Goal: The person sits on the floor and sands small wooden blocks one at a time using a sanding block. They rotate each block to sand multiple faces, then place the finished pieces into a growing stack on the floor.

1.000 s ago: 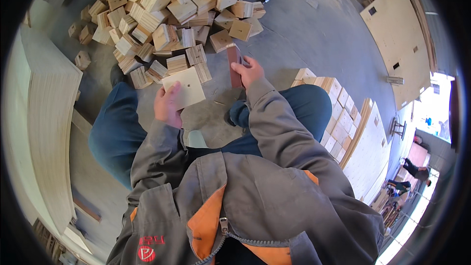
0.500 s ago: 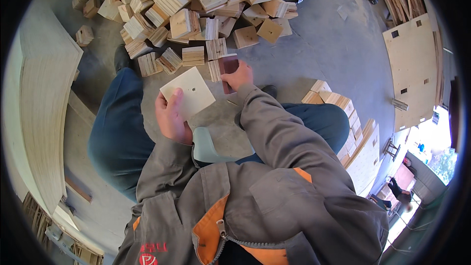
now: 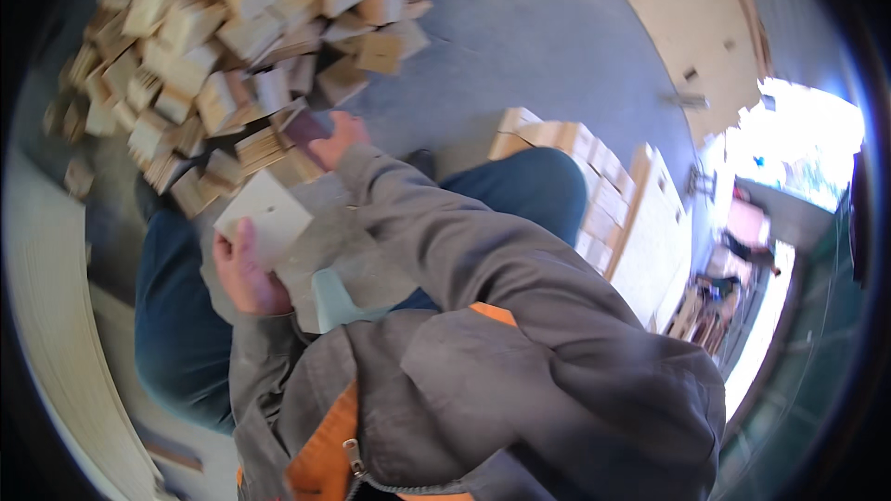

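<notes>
My left hand [image 3: 249, 274] grips a pale square plywood piece [image 3: 266, 215] by its near edge, thumb on the upper face. A small dark hole shows near that piece's middle. Farther off and to the right, my right hand [image 3: 343, 139] is closed on a flat reddish-brown block [image 3: 303, 134]. That block lies against or just above the plywood blocks at the near edge of the pile; blur hides whether it touches them. The two held pieces are apart.
A heap of plywood blocks [image 3: 246, 42] covers the floor ahead. Stacked blocks [image 3: 594, 162] and an upright board [image 3: 654, 232] stand beyond my right knee. A large pale panel stack [image 3: 46, 315] is at left. A pale green curved object [image 3: 332, 301] sits between my legs. People appear far right.
The view has swung to the right, so the heap, both hands and my legs appear farther left. Both hands keep hold of the same pieces. The picture is now blurred.
</notes>
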